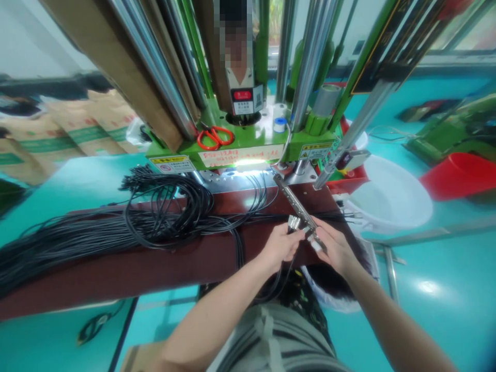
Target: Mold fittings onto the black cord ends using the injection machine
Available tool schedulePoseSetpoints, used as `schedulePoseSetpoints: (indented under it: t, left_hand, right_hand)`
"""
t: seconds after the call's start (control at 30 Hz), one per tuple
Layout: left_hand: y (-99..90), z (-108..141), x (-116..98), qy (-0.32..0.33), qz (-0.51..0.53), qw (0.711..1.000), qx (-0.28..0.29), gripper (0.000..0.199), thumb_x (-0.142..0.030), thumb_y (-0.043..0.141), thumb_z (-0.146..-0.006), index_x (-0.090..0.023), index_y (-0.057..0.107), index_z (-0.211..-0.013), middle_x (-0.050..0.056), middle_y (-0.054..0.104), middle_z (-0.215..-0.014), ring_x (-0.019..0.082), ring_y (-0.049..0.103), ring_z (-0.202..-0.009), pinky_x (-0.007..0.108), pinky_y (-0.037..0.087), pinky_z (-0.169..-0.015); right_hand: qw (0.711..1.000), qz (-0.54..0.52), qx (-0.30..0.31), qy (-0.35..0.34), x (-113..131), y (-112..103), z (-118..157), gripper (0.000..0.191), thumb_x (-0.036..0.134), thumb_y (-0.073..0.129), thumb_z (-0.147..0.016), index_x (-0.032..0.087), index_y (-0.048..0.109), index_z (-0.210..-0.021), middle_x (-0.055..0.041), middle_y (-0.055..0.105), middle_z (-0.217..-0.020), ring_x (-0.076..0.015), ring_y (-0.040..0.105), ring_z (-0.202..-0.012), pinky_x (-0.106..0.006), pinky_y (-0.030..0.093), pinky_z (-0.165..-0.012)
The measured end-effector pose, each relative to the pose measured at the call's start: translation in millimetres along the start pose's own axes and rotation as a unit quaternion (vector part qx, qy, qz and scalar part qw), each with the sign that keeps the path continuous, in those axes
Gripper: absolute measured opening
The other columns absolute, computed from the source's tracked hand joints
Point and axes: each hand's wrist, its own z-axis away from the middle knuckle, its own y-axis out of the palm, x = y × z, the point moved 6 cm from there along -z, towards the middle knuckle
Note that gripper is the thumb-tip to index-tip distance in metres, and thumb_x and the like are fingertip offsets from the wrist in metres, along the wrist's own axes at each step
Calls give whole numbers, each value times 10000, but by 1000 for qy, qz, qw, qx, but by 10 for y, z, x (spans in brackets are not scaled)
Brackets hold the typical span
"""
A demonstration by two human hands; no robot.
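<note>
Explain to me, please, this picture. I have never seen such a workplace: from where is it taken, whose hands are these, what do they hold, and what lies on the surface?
There is no robot here. The picture comes from a camera worn on a person's head, looking forward and down, so you see that person's own bare hands. The right hand holds the lower end of a long metal bar. The left hand pinches small silver pieces; whether it also touches the bar is hard to tell. Ahead stands a green machine with shiny upright posts. On it lie scissors with red handles and a small blue-and-white roll. On the brown table, many black cables spread toward the left, some of them looped.
</note>
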Motion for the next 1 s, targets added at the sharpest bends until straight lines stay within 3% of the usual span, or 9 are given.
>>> schedulePoseSetpoints:
  t: [0.1,0.4,0.63,0.73,0.83,0.9,1.0]
  left_hand:
    - [-26,1,0,-3,7,1000,-15,297,-387,659,-648,-172,454,-666,-111,297,-389,11,197,-318,150,114,-317]
    - [-47,-6,15,8,6,999,-33,288,-380,657,-645,-173,457,-655,-105,321,-378,13,212,-312,146,121,-314]
    - [-56,-1,50,16,-1,999,-29,310,-404,656,-644,-180,443,-670,-110,318,-390,13,211,-302,151,118,-311]
    - [-86,-5,19,56,-8,998,-43,312,-417,642,-657,-171,451,-676,-92,369,-433,19,271,-322,154,177,-321]
    - [-213,17,-89,123,16,987,-102,309,-422,625,-675,-158,466,-680,-67,421,-495,34,359,-378,163,269,-356]
    - [-299,41,-134,139,72,979,-130,313,-451,592,-706,-172,449,-712,-92,351,-474,29,306,-364,157,239,-349]
    - [-299,48,-133,120,119,980,-107,332,-518,504,-756,-203,401,-742,-109,265,-463,27,203,-342,152,138,-335]
  right_hand:
    - [1000,9,13,-7,9,4,-5,550,464,642,-702,222,553,-1188,42,468,-548,-46,339,-420,-136,195,-330]
    - [1000,24,-7,16,-10,-37,-2,514,478,625,-712,264,559,-1174,15,504,-644,-68,399,-505,-143,252,-373]
    - [991,116,36,-50,4,21,-5,560,522,600,-711,255,551,-1200,18,502,-607,-76,402,-485,-175,317,-392]
    - [994,106,18,-30,8,22,7,562,520,600,-706,260,546,-1202,20,511,-607,-65,378,-460,-164,277,-372]
    - [997,70,-12,5,29,12,28,518,485,612,-704,271,564,-1173,13,533,-648,-66,391,-476,-157,269,-378]
    - [998,54,-29,15,55,6,41,472,458,619,-707,279,585,-1142,7,548,-690,-76,424,-521,-163,314,-412]
    - [998,51,-43,17,82,6,55,456,437,627,-702,271,597,-1125,-5,564,-725,-95,454,-563,-173,344,-436]
